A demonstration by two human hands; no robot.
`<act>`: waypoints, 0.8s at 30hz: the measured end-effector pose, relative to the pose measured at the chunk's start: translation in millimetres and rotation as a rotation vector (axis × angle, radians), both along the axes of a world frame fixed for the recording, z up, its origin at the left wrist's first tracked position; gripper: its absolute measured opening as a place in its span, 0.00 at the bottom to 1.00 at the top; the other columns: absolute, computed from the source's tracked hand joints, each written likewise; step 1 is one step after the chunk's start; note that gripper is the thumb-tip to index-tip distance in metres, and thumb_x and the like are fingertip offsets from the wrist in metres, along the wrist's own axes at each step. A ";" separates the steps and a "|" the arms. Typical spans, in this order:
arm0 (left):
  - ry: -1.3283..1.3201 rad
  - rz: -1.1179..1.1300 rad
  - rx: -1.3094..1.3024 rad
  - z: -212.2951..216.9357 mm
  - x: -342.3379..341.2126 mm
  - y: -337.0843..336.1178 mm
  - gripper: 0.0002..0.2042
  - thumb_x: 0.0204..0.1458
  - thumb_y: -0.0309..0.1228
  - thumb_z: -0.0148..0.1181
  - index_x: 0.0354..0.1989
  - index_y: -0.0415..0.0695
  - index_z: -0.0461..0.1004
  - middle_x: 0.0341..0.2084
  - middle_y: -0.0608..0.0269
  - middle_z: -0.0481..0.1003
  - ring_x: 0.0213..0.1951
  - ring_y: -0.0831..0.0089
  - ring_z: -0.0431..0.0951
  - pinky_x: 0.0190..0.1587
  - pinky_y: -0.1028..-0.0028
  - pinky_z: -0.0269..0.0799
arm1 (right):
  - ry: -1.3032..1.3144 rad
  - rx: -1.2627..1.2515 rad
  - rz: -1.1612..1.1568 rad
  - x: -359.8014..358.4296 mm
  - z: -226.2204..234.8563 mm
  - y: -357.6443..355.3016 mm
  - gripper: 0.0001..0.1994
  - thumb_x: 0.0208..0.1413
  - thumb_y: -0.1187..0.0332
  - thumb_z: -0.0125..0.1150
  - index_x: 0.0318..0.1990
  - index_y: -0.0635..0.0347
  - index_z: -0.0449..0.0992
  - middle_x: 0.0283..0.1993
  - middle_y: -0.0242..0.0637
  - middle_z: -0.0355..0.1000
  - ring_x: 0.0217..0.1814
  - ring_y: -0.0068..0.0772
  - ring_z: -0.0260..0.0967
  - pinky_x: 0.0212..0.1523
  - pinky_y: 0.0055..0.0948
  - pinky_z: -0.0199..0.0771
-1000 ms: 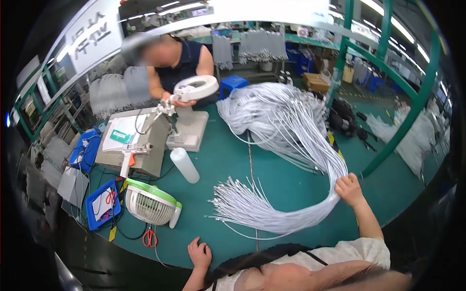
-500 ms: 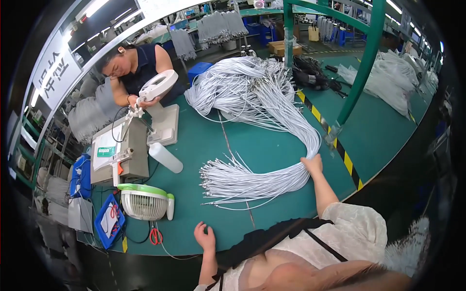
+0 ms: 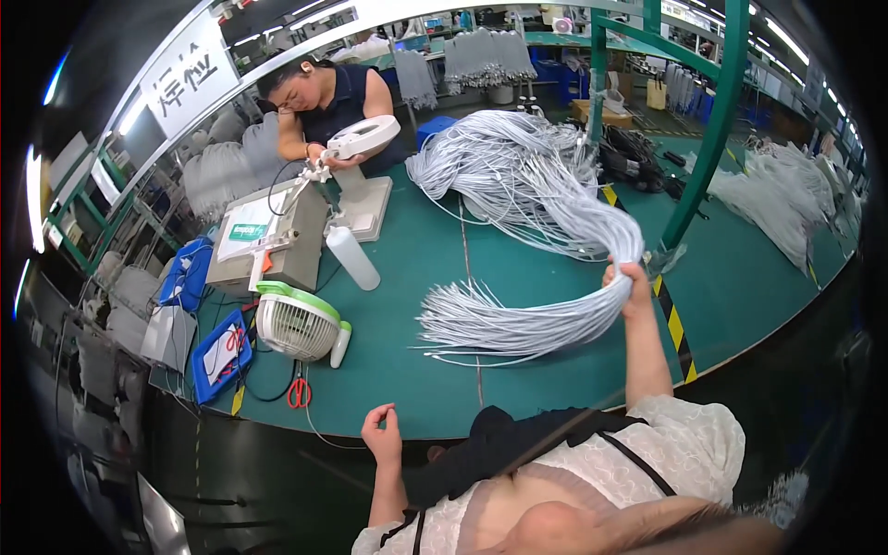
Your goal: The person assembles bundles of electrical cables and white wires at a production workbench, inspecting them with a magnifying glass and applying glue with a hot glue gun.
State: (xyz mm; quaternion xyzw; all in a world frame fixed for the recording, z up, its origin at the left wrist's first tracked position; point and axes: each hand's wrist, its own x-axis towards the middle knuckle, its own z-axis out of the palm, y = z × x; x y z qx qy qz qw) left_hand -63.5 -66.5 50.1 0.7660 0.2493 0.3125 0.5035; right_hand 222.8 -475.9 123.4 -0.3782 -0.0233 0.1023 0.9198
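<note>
The bundle of cables (image 3: 546,328) lies curved across the desk (image 3: 398,319), its far part running onto a larger heap of cables (image 3: 499,162), and the right hand (image 3: 629,285) is wrapped around it at the bend, probably because a grip there keeps the many strands together. The strands look pale grey-white, thin and smooth, packed tight at the grip and fanning into loose tips. The left hand (image 3: 381,428), loosely curled with nothing visible in it, hovers by the near edge, close to red-handled scissors (image 3: 299,392) and a fan (image 3: 298,324).

Green worktable (image 3: 398,342); bright ceiling lights (image 3: 787,41); seemingly dark floor (image 3: 268,472).
</note>
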 end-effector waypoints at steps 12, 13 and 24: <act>-0.086 -0.871 -0.256 130.1 70.3 -84.2 0.16 0.42 0.26 0.59 0.41 0.36 0.70 0.40 0.59 0.71 0.44 0.72 0.69 0.49 0.72 0.63 | -0.596 -0.450 0.097 -102.4 200.9 31.0 0.34 0.31 0.55 0.62 0.45 0.72 0.62 0.22 0.37 0.65 0.18 0.23 0.59 0.19 0.20 0.58; -0.073 -0.996 -0.247 138.7 82.4 -98.5 0.20 0.42 0.27 0.59 0.47 0.38 0.66 0.44 0.58 0.68 0.47 0.72 0.68 0.50 0.72 0.62 | -0.564 -0.463 0.182 -102.9 197.9 43.4 0.34 0.31 0.54 0.62 0.45 0.71 0.63 0.24 0.38 0.66 0.20 0.24 0.62 0.21 0.20 0.60; -0.040 -0.985 -1.513 201.6 140.5 -173.1 0.16 0.41 0.30 0.58 0.40 0.43 0.66 0.34 0.57 0.71 0.43 0.62 0.68 0.48 0.61 0.64 | -1.284 -1.112 -0.390 -141.9 188.4 65.7 0.12 0.46 0.64 0.57 0.36 0.63 0.72 0.36 0.40 0.70 0.35 0.37 0.67 0.34 0.28 0.65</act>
